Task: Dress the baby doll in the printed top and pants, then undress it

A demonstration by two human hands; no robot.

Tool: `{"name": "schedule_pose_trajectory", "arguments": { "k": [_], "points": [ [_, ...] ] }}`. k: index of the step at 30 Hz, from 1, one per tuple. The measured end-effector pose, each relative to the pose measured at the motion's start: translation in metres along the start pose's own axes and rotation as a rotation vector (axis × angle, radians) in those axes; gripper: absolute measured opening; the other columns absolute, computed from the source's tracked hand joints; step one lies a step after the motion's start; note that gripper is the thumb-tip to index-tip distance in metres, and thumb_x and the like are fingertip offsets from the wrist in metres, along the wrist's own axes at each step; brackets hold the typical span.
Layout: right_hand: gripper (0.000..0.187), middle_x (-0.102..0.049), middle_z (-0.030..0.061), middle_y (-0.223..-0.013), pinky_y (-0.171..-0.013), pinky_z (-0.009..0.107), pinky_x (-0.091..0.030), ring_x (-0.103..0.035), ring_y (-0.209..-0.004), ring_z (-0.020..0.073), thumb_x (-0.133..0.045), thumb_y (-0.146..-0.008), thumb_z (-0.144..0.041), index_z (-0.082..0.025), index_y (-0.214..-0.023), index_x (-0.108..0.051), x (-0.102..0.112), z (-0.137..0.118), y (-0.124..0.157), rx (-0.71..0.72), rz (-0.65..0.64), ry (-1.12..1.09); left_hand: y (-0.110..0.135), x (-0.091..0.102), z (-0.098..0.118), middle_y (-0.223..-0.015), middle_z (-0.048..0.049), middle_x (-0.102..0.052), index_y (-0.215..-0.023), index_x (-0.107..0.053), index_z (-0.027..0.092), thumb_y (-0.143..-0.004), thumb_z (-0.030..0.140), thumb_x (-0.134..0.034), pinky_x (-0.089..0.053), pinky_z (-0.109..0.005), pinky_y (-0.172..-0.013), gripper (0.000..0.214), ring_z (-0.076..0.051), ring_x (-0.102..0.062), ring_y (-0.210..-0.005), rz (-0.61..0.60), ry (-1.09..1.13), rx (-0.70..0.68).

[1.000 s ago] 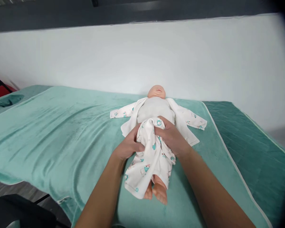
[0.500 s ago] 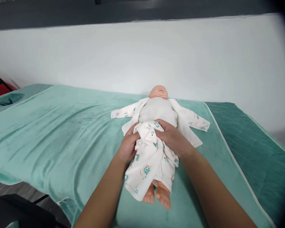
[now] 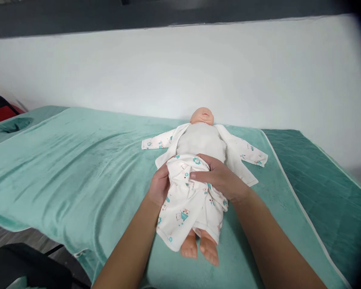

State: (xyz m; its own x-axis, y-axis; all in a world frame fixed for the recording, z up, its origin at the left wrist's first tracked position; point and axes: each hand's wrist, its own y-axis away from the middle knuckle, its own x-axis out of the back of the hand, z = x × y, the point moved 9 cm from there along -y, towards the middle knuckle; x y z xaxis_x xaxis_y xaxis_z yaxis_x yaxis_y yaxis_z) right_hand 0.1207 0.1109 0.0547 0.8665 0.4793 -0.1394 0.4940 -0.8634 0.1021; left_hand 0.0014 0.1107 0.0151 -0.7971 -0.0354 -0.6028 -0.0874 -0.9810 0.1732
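A baby doll (image 3: 202, 116) lies on its back, head toward the wall, feet toward me. Its grey-white torso shows between the open fronts of a white printed baby shirt (image 3: 249, 151), with the sleeves spread out to both sides. Bunched over the legs are white printed baby pants (image 3: 183, 216); the bare feet stick out below. My left hand (image 3: 160, 185) grips the left side of the pants' upper edge, its fingertips hidden by the cloth. My right hand (image 3: 221, 176) pinches the right side, with the thumb on top of the fabric.
A light green sheet (image 3: 78, 160) with wrinkles covers the bed under the doll. Darker green quilted cover (image 3: 321, 192) shows at the right. A white wall (image 3: 174, 72) stands behind. At the lower left is a black chair (image 3: 27, 267); a red and black item (image 3: 0, 112) sits far left.
The pants' upper edge is spread wider and flatter between my hands. My right thumb has moved left across the cloth. The doll and shirt stay in place.
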Motion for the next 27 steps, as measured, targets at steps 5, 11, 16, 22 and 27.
{"name": "schedule_pose_trajectory", "arguments": {
  "k": [5, 11, 16, 22, 27],
  "points": [
    [0.027, -0.069, 0.0012, -0.09, -0.074, 0.03, -0.049, -0.063, -0.084, 0.0194, -0.073, -0.079, -0.038, -0.021, -0.098, -0.068, 0.008, 0.002, -0.002, 0.019, 0.124, -0.071, 0.001, -0.005, -0.006, -0.084, -0.0072, -0.075, -0.105, -0.072, 0.016, -0.071, 0.044, -0.076, -0.056, -0.037, -0.072, 0.045, -0.028, -0.071, -0.082, -0.161, -0.01, 0.057],
    [0.022, -0.067, 0.0, -0.085, -0.065, 0.026, -0.046, -0.06, -0.077, 0.0173, -0.07, -0.08, -0.035, -0.021, -0.095, -0.067, 0.017, 0.006, -0.006, 0.04, 0.188, -0.121, 0.005, -0.013, -0.006, -0.079, -0.0034, -0.072, -0.102, -0.071, 0.013, -0.057, 0.027, -0.089, -0.05, -0.023, -0.06, 0.05, -0.016, -0.065, -0.066, -0.291, -0.221, 0.016],
    [0.029, -0.07, 0.0023, -0.088, -0.071, 0.029, -0.048, -0.062, -0.081, 0.0191, -0.067, -0.083, -0.042, -0.019, -0.101, -0.068, 0.009, 0.004, -0.006, 0.051, 0.103, -0.139, 0.006, -0.007, -0.003, -0.077, -0.0008, -0.07, -0.106, -0.069, 0.016, -0.069, 0.029, -0.083, -0.05, -0.023, -0.061, 0.041, -0.013, -0.064, -0.062, -0.106, -0.153, -0.031],
    [0.034, -0.072, 0.0016, -0.097, -0.079, 0.032, -0.049, -0.064, -0.092, 0.0224, -0.081, -0.071, -0.033, -0.02, -0.1, -0.072, -0.02, -0.005, 0.004, 0.002, -0.245, 0.162, 0.005, 0.002, -0.001, -0.077, -0.0033, -0.072, -0.107, -0.069, 0.015, -0.067, 0.036, -0.082, -0.051, -0.028, -0.063, 0.047, -0.018, -0.067, -0.065, -0.018, -0.105, -0.058],
    [0.03, -0.073, 0.0028, -0.098, -0.078, 0.033, -0.05, -0.065, -0.091, 0.0224, -0.075, -0.077, -0.033, -0.02, -0.104, -0.072, -0.01, 0.003, 0.002, -0.035, -0.115, 0.131, 0.006, 0.0, 0.001, -0.085, -0.0045, -0.073, -0.109, -0.069, 0.016, -0.076, 0.044, -0.076, -0.051, -0.028, -0.067, 0.044, -0.019, -0.068, -0.072, -0.04, -0.154, -0.08]
  ]
}}
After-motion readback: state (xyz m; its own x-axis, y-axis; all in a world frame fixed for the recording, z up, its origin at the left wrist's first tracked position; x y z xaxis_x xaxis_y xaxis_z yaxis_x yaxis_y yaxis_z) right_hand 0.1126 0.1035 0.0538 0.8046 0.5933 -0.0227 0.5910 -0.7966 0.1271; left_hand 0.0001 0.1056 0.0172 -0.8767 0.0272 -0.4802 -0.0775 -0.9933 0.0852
